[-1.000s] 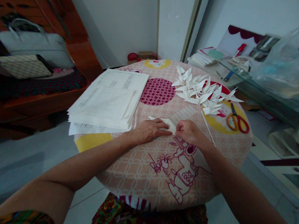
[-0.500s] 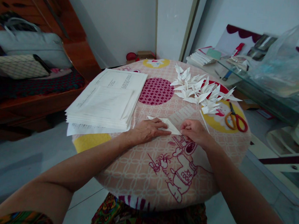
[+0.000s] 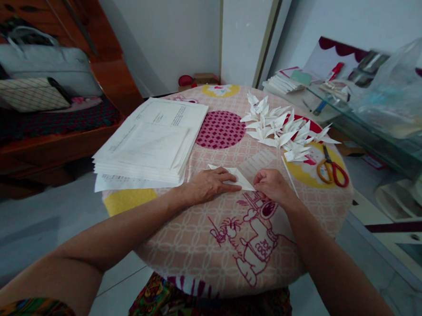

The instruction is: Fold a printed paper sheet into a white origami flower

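Observation:
A small white folded paper with a pointed right end lies on the round cloth-covered table. My left hand rests flat over its left part, fingers stretched out to the right and pressing it down. At the pointed right end, the fingers of my right hand are curled in and pinched on the tip. Just behind the fold is a thin, faintly printed sheet, partly hidden by my right hand. A narrow white strip lies beyond my right wrist.
A thick stack of printed paper sits at the left. Several folded white paper shapes with pointed wings are heaped at the back right, near scissors with orange and red handles. A glass shelf holding a plastic bag stands right of the table.
Almost nothing differs. Both hands stay at the folded paper, and my right hand has shifted only very slightly at its tip.

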